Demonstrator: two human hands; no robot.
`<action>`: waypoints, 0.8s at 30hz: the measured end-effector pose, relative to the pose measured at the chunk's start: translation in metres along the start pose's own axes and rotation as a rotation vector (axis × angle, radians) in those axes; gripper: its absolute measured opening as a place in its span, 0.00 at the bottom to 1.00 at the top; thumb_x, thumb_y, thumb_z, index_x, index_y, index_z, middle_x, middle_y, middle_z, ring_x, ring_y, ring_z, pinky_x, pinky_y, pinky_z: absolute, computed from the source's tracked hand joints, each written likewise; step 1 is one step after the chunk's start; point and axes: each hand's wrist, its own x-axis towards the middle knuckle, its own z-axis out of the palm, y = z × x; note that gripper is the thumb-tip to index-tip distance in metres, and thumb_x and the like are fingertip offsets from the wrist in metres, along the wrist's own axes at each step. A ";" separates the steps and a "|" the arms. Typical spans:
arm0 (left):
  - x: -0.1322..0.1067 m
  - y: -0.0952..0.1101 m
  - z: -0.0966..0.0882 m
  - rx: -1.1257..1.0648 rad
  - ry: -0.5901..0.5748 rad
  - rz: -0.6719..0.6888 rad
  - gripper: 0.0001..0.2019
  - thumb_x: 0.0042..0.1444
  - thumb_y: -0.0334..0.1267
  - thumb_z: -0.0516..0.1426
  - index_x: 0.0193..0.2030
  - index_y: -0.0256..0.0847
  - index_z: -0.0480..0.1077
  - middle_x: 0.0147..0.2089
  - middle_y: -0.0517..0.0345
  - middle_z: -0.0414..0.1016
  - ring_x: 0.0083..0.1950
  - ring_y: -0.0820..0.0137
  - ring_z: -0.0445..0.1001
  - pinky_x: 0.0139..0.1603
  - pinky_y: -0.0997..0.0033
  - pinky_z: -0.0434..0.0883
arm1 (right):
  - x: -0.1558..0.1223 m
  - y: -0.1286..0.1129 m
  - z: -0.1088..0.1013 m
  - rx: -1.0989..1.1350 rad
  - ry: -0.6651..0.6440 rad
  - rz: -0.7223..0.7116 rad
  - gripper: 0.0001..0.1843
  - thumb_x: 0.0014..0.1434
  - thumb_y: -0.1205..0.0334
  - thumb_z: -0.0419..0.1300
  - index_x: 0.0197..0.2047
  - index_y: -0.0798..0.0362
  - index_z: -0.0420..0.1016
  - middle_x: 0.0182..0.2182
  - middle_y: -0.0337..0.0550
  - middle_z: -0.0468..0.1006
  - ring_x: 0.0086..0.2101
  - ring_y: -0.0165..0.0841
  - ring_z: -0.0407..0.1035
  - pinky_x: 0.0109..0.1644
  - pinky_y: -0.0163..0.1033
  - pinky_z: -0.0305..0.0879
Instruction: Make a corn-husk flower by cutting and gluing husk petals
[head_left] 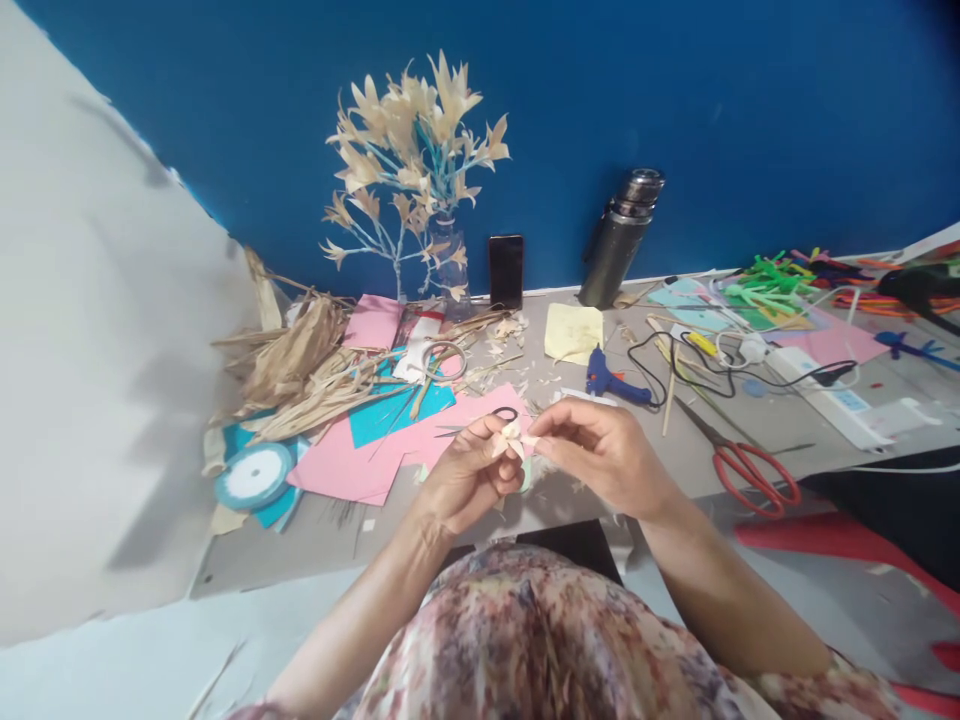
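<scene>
A small cream flower [510, 440], which looks made of dried husk, is held up over the front of the table. My left hand [469, 470] is closed on it, with thumb and forefinger at its base. From the other side my right hand [600, 450] pinches a pale husk petal [529, 440] at the flower's right edge. Whether that petal is joined to the flower is too small to tell. Just behind my left hand lies a small pair of scissors [505, 411], partly hidden by my fingers, on pink paper [442, 425].
Husk flowers [420, 130] stand in a clear bottle by the blue wall. Dried husks [300, 350] and a ribbon spool [256, 474] lie left. A blue glue gun [619, 382], red-handled scissors [754, 478], a power strip [829, 395] and a flask [622, 240] are right.
</scene>
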 end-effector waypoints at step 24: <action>0.004 -0.001 -0.006 0.035 0.037 -0.043 0.14 0.41 0.32 0.73 0.32 0.36 0.74 0.23 0.62 0.70 0.21 0.80 0.63 0.20 0.82 0.57 | 0.006 -0.009 0.003 -0.334 0.011 -0.236 0.05 0.59 0.71 0.61 0.34 0.53 0.76 0.29 0.38 0.77 0.26 0.27 0.64 0.31 0.32 0.59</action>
